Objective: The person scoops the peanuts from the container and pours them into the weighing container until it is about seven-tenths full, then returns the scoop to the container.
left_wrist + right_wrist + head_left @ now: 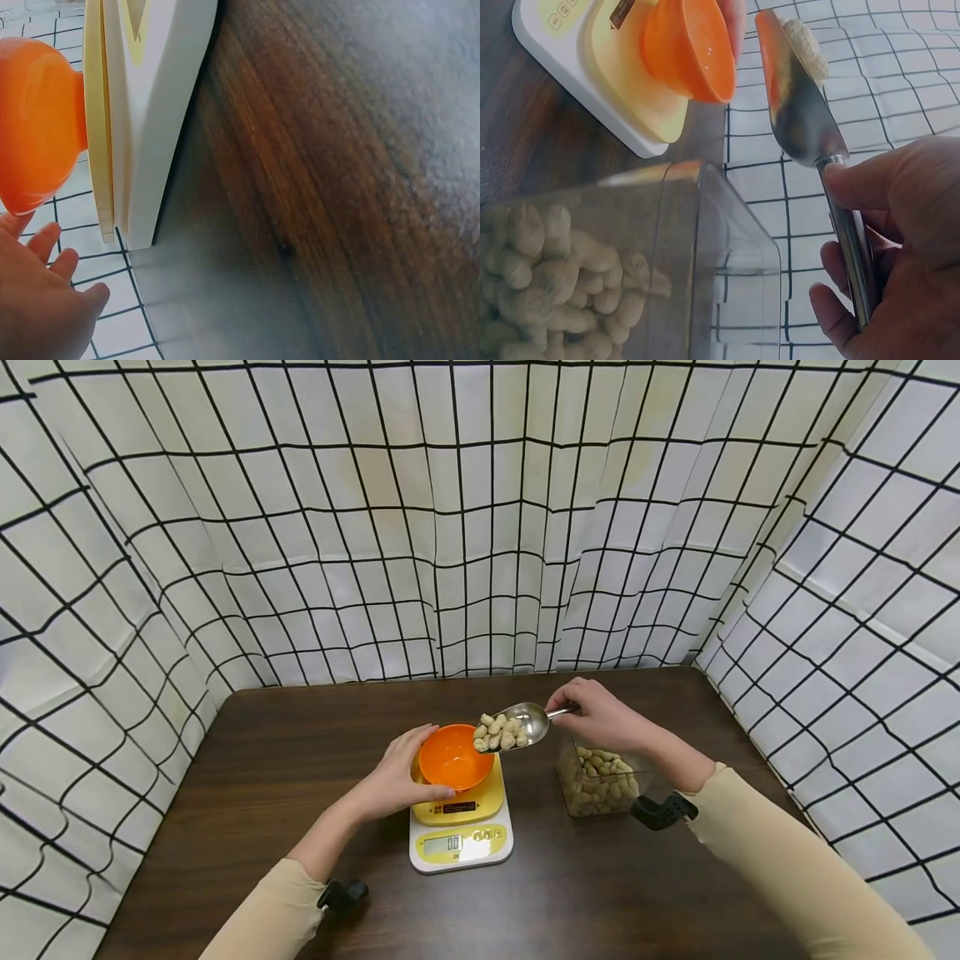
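Observation:
My right hand (600,714) grips the handle of a metal scoop (802,120), raised in the air. Peanuts in their shells (502,732) fill the scoop's front part, whose tip reaches over the right rim of an orange bowl (455,760). That bowl stands on the yellow platform of a kitchen scale (461,839), whose display reads 0.0. Round the bowl's left side, my left hand (397,772) holds it, thumb at the near rim and fingers at the far rim. In the left wrist view, the bowl (37,124) shows from the side, fingertips at its rim.
A clear plastic box (682,247) of unshelled peanuts (603,777) stands right of the scale, below my right forearm. Everything sits on a dark wooden table (300,735). White curtains with a black grid (480,527) enclose its back and sides.

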The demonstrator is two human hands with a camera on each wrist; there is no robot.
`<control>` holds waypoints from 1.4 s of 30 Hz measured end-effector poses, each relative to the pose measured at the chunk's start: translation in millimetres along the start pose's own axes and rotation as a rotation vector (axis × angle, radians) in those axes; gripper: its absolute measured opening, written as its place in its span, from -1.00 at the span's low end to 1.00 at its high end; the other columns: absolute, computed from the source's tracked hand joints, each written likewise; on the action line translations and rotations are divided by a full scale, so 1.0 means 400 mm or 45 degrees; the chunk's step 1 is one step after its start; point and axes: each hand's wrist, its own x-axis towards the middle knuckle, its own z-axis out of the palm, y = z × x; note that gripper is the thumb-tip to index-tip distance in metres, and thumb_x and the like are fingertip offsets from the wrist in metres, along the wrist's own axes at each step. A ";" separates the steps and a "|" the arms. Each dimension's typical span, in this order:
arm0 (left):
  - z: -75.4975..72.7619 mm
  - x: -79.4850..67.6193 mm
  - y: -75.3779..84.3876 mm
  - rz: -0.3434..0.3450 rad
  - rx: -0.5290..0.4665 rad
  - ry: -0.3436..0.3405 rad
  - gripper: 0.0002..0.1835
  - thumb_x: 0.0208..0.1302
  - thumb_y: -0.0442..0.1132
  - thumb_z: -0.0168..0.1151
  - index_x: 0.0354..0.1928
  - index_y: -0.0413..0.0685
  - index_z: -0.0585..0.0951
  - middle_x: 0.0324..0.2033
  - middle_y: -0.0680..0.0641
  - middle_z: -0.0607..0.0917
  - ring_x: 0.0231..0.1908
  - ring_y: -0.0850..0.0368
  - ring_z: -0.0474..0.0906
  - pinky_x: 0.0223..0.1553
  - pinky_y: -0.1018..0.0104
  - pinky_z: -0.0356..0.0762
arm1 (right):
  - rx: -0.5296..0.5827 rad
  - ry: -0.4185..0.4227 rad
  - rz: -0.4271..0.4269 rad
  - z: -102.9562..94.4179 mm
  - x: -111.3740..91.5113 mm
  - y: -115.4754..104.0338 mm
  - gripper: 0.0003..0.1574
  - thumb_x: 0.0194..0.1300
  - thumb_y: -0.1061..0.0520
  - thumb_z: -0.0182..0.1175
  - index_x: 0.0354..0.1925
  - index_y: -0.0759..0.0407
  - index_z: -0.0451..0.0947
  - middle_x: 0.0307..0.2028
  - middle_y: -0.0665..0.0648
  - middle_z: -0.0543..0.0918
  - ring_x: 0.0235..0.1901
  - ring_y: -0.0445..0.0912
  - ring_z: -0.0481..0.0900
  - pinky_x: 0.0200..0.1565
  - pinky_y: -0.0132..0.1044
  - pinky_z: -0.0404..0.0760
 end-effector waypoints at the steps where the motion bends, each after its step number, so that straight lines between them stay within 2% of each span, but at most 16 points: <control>1: 0.000 0.000 0.000 0.002 0.001 0.004 0.19 0.02 0.28 0.53 0.60 -0.02 0.14 0.56 -0.16 0.10 0.51 -0.24 -0.07 0.33 -0.46 0.09 | -0.022 0.002 -0.003 0.003 0.006 -0.003 -0.83 0.50 0.19 0.19 0.00 0.15 0.64 -0.01 0.12 0.56 0.08 0.06 0.42 0.04 0.00 0.42; 8: 0.001 0.005 -0.002 0.013 0.020 0.019 0.19 0.01 0.29 0.53 0.59 0.00 0.17 0.55 -0.16 0.13 0.51 -0.25 -0.06 0.34 -0.45 0.07 | -0.211 0.019 0.043 0.020 0.037 -0.034 -0.83 0.46 0.15 0.25 -0.01 0.11 0.66 -0.04 0.09 0.57 0.08 0.09 0.42 0.08 0.04 0.40; 15: -0.002 0.004 0.001 0.012 0.013 0.017 0.20 0.01 0.26 0.55 0.59 -0.02 0.16 0.55 -0.18 0.12 0.51 -0.26 -0.07 0.37 -0.42 0.04 | -0.374 0.055 0.010 0.025 0.056 -0.046 -0.87 0.43 0.14 0.29 -0.07 0.05 0.69 -0.09 0.05 0.57 0.03 0.06 0.43 0.08 0.10 0.39; 27: -0.001 0.000 0.000 0.005 0.000 0.018 0.18 0.00 0.26 0.56 0.58 0.00 0.18 0.55 -0.17 0.13 0.51 -0.25 -0.07 0.36 -0.41 0.06 | -0.438 0.094 -0.007 0.019 0.062 -0.061 -0.89 0.45 0.12 0.29 -0.09 0.04 0.71 -0.17 0.02 0.57 -0.01 0.03 0.45 0.06 0.07 0.41; 32: 0.000 0.000 0.000 0.007 -0.007 0.017 0.18 0.00 0.24 0.57 0.58 -0.01 0.17 0.55 -0.17 0.14 0.51 -0.24 -0.06 0.36 -0.40 0.07 | -0.462 0.103 -0.016 0.016 0.060 -0.063 -0.89 0.43 0.14 0.30 -0.10 0.07 0.72 -0.16 0.04 0.58 -0.05 0.03 0.45 0.02 0.04 0.42; 42: -0.007 -0.003 0.004 0.004 -0.001 -0.004 0.22 0.01 0.24 0.57 0.61 -0.03 0.13 0.56 -0.18 0.11 0.51 -0.25 -0.09 0.36 -0.42 0.05 | -0.444 0.101 -0.012 0.011 0.055 -0.055 -0.88 0.43 0.14 0.30 -0.08 0.07 0.71 -0.11 0.05 0.59 0.00 0.05 0.46 0.08 0.07 0.40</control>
